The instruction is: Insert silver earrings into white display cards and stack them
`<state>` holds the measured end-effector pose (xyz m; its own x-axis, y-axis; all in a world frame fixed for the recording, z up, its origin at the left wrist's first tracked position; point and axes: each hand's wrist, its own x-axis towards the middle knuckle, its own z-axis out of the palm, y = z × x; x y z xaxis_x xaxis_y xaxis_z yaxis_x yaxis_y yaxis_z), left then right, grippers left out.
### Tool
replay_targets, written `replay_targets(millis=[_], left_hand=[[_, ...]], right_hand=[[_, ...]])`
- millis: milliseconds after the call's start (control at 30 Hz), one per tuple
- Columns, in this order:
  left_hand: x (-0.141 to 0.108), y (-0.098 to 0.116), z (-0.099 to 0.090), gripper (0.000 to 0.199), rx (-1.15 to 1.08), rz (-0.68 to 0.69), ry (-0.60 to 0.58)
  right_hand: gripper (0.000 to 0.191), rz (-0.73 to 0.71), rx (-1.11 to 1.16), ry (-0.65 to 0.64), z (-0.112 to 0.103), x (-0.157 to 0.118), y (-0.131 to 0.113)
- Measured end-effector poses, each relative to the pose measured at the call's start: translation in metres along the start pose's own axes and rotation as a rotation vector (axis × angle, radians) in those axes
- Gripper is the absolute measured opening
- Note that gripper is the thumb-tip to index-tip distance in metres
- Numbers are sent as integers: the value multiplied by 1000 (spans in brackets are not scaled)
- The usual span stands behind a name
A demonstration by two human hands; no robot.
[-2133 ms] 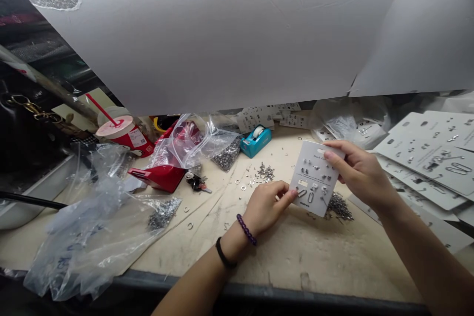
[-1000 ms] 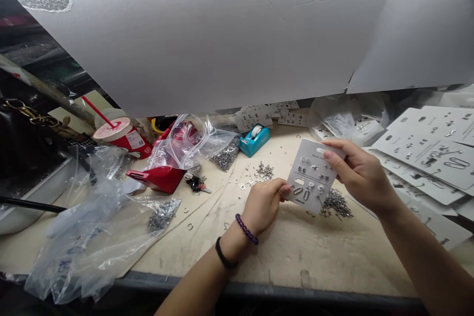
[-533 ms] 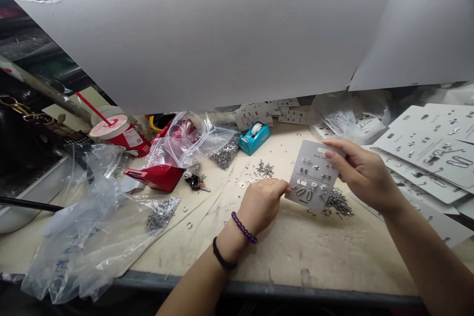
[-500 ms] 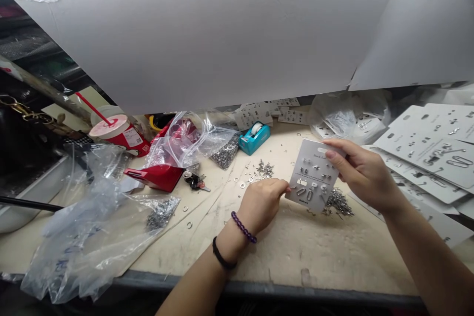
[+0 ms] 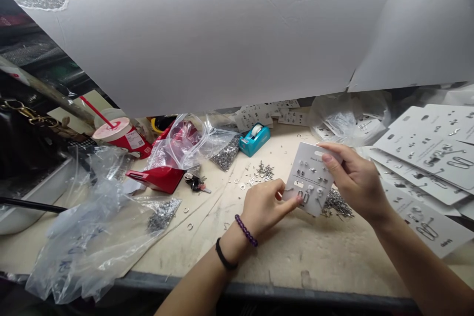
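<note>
A grey-white earring card stands tilted above the table, with small studs in rows and paperclip-shaped pieces along its lower part. My right hand grips its upper right edge, thumb on the front and fingers behind. At the lower left corner, my left hand pinches the card, its thumb lying over the front by the long pieces. The other left fingers curl at or behind the edge, partly hidden. Behind the card's right side lies a pile of small metal pieces.
Filled earring cards are stacked at right. Farther back are a blue tape dispenser and loose metal parts. On the left lie a red scoop, keys, plastic bags and a red cup. A white panel overhangs the back.
My left thumb has moved onto the card's front at the lower left, where the fingers were bunched at its edge. The card has shifted slightly left; more of a card at right shows.
</note>
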<state>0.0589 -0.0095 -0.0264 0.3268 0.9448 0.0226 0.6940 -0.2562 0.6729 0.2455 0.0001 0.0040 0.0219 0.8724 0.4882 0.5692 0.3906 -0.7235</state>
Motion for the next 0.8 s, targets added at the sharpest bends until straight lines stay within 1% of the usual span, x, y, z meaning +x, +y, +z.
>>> replay_targets(millis=[167,233,367,500,567,633,667,733,800], left_hand=[[1,0,1,46,4,-17,-21],[1,-2,2,44,-44,-25,-53],[3,-5,4,40,-263,-42,-159],[3,-2,4,35,-532,-3,-217],[3,0,4,35,-642,-10,-185],[4,1,3,36,-716,-47,-102],[4,1,2,37,-746,-64,-52],[5,0,0,39,-797,-85,30],[6,0,-3,39,-825,-86,83]], right_hand=[[24,45,53,-33,1,-1,2],[27,98,106,-51,1,-1,2],[38,289,299,-85,2,-1,4],[42,372,451,-104,2,2,13],[49,410,533,-119,2,3,18],[52,450,581,-175,0,2,20],[52,468,584,-237,0,1,21],[47,492,548,-408,-1,-2,18],[39,490,489,-554,-1,-6,13]])
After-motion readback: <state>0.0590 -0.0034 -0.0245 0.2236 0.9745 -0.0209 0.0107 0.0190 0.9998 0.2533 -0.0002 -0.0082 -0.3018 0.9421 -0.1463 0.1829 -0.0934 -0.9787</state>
